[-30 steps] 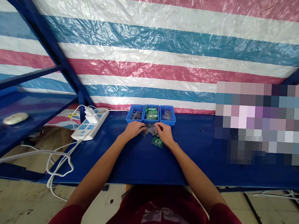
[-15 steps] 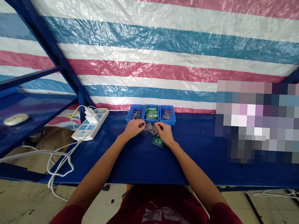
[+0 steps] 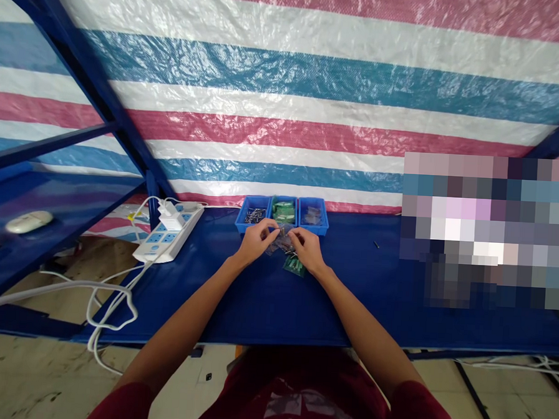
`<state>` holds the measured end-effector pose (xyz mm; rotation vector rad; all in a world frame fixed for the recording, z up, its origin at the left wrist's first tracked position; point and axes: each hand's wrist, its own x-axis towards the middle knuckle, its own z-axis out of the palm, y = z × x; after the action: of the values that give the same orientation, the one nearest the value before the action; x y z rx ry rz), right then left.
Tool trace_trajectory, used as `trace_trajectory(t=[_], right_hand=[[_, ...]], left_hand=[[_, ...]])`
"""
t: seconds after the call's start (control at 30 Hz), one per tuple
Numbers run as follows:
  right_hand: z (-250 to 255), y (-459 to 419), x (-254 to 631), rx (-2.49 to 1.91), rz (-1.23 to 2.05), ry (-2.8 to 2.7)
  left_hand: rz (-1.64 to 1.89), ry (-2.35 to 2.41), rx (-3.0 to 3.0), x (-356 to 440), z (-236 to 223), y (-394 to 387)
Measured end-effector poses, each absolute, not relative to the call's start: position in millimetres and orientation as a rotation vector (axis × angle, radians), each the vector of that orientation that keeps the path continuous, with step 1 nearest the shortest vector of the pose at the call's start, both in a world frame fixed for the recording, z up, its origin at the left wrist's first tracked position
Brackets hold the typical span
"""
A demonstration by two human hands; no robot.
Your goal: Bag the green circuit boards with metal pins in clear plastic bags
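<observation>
My left hand (image 3: 258,239) is closed in a pinch at the mouth of a small clear plastic bag (image 3: 285,229); whatever lies between its fingertips is too small to make out. Opposite it, my right hand (image 3: 307,247) grips the bag's right side between thumb and fingers. Beneath the hands lie small metal screw-like pieces, partly hidden, and a green packet (image 3: 294,265). Just behind stand three blue bins: the left bin (image 3: 240,222) holds dark and silver screw-like pieces, the middle bin (image 3: 272,225) green packets, and the right bin (image 3: 324,224) clear bags.
A white power strip (image 3: 168,234) with a plug and looping cables sits on the blue table (image 3: 265,309) at left. One small dark piece (image 3: 376,244) lies to the right. A pixelated area covers the far right. On the left-hand table rests a pale computer mouse (image 3: 29,222).
My left hand has moved right and slightly up, bringing its fingertips to the bag's mouth beside my right hand. The right hand stays almost where it was, still gripping the bag.
</observation>
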<state>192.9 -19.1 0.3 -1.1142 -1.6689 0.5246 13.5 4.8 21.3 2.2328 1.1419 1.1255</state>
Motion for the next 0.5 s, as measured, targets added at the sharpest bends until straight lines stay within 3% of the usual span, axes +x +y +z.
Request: trace_trajectory(t=[0.13, 0.5], right_hand=[[3.0, -19.6, 195.1, -1.093, 0.502, -1.677], [4.1, -20.3, 195.8, -1.079, 0.509, -1.683]], left_hand=[[1.039, 1.032, 2.013, 15.0, 23.9, 4.9], [0.994, 1.015, 2.137, 13.3, 28.2, 7.8]])
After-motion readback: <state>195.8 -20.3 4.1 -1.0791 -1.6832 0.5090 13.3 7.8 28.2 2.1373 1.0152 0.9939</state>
